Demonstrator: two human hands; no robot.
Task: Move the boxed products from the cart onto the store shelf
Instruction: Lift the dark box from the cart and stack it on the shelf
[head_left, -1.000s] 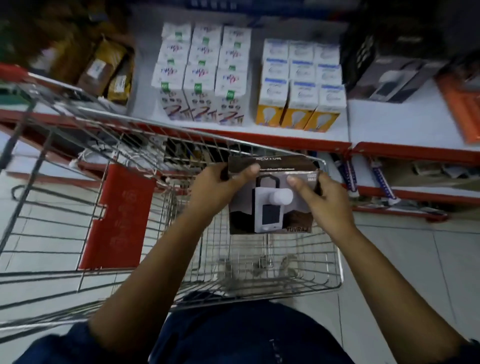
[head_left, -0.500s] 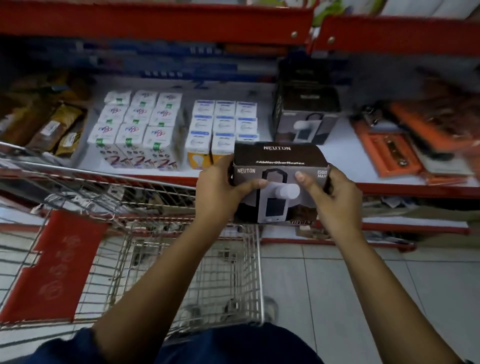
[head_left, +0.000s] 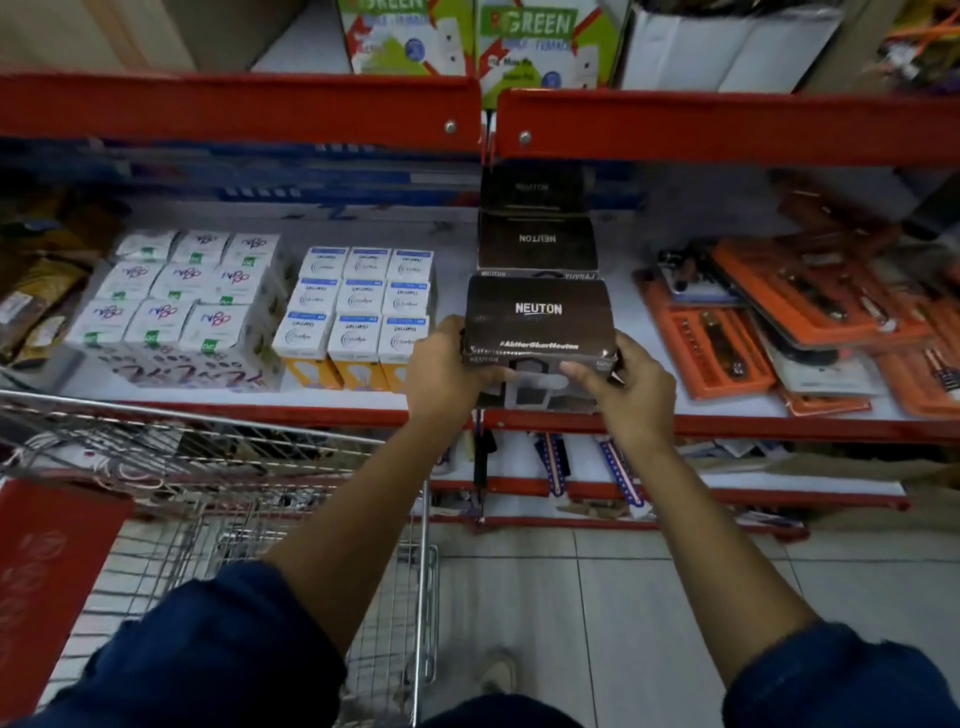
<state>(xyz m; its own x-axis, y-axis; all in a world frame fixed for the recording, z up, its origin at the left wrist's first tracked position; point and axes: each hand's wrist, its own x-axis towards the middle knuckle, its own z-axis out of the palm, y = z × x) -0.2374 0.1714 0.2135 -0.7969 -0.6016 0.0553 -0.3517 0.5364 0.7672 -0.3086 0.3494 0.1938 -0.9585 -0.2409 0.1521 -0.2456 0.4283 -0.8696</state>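
Observation:
A dark brown Neuton box (head_left: 539, 321) sits at the front edge of the white middle shelf (head_left: 457, 244). My left hand (head_left: 441, 366) grips its left side and my right hand (head_left: 626, 387) grips its lower right front. Directly behind it two more Neuton boxes (head_left: 536, 241) stand in a row toward the back of the shelf. The wire cart (head_left: 249, 467) is at the lower left, under my left arm; its inside shows no boxes from here.
White bulb boxes (head_left: 358, 306) and green-labelled white boxes (head_left: 182, 296) fill the shelf to the left. Orange tool packs (head_left: 779, 312) lie to the right. A red shelf rail (head_left: 727, 124) hangs above, with green cartons (head_left: 524, 36) on top. Tiled floor lies below.
Both hands lifted the Neuton box out of the cart, carried it up and forward, and now it rests on the shelf front in line with the other Neuton boxes.

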